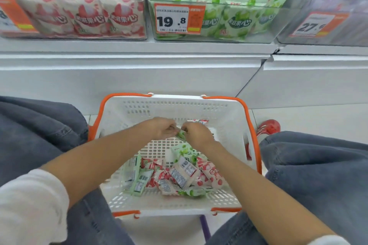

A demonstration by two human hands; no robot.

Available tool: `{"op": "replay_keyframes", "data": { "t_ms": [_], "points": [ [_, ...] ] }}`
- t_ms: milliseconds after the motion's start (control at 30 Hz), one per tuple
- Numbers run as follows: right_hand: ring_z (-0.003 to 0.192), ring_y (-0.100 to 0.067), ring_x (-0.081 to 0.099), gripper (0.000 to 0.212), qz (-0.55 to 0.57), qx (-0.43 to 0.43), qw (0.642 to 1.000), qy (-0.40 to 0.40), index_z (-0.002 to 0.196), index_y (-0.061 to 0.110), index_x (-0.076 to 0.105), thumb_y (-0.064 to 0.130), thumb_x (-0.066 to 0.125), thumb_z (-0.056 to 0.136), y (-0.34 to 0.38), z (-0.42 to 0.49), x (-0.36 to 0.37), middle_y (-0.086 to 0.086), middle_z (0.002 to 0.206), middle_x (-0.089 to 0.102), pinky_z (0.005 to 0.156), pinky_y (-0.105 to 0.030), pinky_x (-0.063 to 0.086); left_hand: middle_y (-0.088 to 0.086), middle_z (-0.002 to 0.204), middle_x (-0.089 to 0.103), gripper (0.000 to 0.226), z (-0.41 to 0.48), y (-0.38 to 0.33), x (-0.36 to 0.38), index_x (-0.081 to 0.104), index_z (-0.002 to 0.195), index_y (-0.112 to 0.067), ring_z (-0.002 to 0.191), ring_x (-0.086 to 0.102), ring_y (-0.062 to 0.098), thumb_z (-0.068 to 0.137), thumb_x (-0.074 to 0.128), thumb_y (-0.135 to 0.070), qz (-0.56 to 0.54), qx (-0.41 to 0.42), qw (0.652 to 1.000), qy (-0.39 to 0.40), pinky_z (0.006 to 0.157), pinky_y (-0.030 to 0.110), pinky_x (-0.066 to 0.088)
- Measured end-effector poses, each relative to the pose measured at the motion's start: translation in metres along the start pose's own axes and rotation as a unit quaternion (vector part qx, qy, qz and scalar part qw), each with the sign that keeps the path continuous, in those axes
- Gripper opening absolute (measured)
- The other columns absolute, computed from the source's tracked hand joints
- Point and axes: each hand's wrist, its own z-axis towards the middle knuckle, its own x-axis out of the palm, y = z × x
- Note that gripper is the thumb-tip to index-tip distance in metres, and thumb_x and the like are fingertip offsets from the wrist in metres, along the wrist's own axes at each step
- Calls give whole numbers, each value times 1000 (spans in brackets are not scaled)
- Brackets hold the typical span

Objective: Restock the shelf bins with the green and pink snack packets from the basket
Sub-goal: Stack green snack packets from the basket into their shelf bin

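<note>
Right, at the shelf's left edge sits the clear plastic pink bin [79, 16], stuffed with crinkly pillow packs. Over the white latticed basket [175, 98], the left hand [161, 128] pinches a small glossy green packet [181, 135] and the right hand [196, 133] pinches its other end, while mixed packets [171, 175] are heaped at the near wall. Rightward on the shelf, the green bin [229, 16] is brimming.

A shop: price tag [179, 18] on stocked shelf bins [217, 26].

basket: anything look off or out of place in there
Nothing spilled or damaged. Green and pink packets lie jumbled at the near end of the basket, some face down; left hand and right hand pinch one green packet.
</note>
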Motion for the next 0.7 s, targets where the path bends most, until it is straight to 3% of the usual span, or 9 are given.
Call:
{"op": "replay_keyframes", "data": {
  "t_ms": [33, 100, 200, 267, 400, 500, 600, 667, 700],
  "points": [
    [99, -28, 63, 27, 3, 8, 999, -36, 111, 13, 67, 4, 52, 90, 0, -1, -16, -8, 107, 68, 81, -35, 51, 16, 81, 62, 10, -12, -10, 3, 55, 87, 0, 70, 63, 20, 94, 54, -5, 0, 22, 1000, 16, 58, 25, 57],
    [92, -22, 61, 24, 45, 6, 997, -54, 108, 9, 69, 2, 53, 92, -3, -5, -57, -4, 100, 66, 82, -32, 49, 8, 88, 57, 7, -37, -31, 9, 58, 94, -9, 78, 57, 18, 95, 53, -14, 101, 112, 988, 16, 70, 26, 51],
    [82, -14, 57, 18, 60, -35, 995, -67, 98, 7, 72, 1, 58, 89, -4, -20, -127, -1, 88, 63, 74, -24, 43, -2, 106, 60, 37, -69, -56, 19, 61, 117, -16, 95, 56, 14, 83, 62, -1, 312, 261, 911, 61, 73, 21, 47],
    [79, -15, 59, 13, 80, -49, 992, -86, 91, 7, 71, 1, 61, 87, 3, -35, -171, -6, 85, 67, 73, -30, 48, -1, 108, 68, 40, -90, -70, 29, 65, 114, -11, 94, 62, 15, 77, 72, 3, 392, 303, 863, 100, 70, 18, 49],
    [79, -19, 65, 15, 72, -62, 992, -88, 94, 11, 70, 9, 74, 79, 23, -61, -240, -5, 88, 71, 76, -36, 53, 1, 91, 72, 28, -131, -103, 53, 69, 94, -15, 80, 63, 17, 72, 82, -6, 416, 424, 803, 49, 70, 24, 47],
    [67, -21, 52, 16, -113, -62, 989, -72, 91, 3, 69, 15, 72, 81, 33, -78, -284, -4, 72, 59, 56, -30, 36, 1, 88, 73, 26, -151, -130, 71, 70, 91, -13, 81, 67, 24, 70, 86, -14, 418, 493, 763, 26, 69, 30, 49],
    [59, -18, 35, 29, -195, -65, 967, -152, 67, 1, 51, 14, 68, 86, 40, -96, -344, -7, 65, 40, 51, -29, 22, -8, 87, 68, 31, -171, -166, 87, 67, 99, -19, 79, 63, 16, 73, 85, -24, 363, 576, 733, 12, 71, 27, 50],
    [55, -16, 34, 37, -218, -66, 949, -218, 59, 8, 43, 14, 65, 89, 40, -106, -386, -2, 60, 38, 50, -27, 23, -9, 95, 64, 36, -181, -192, 91, 64, 111, -23, 82, 58, 11, 79, 80, -28, 355, 618, 700, -54, 74, 27, 49],
    [56, -19, 36, 34, -224, -67, 942, -242, 60, 7, 48, 13, 64, 89, 36, -107, -403, -3, 60, 40, 52, -28, 25, -8, 103, 64, 33, -182, -204, 91, 63, 114, -23, 88, 59, 12, 84, 75, -29, 382, 632, 666, -100, 77, 29, 48]
  ]
}}
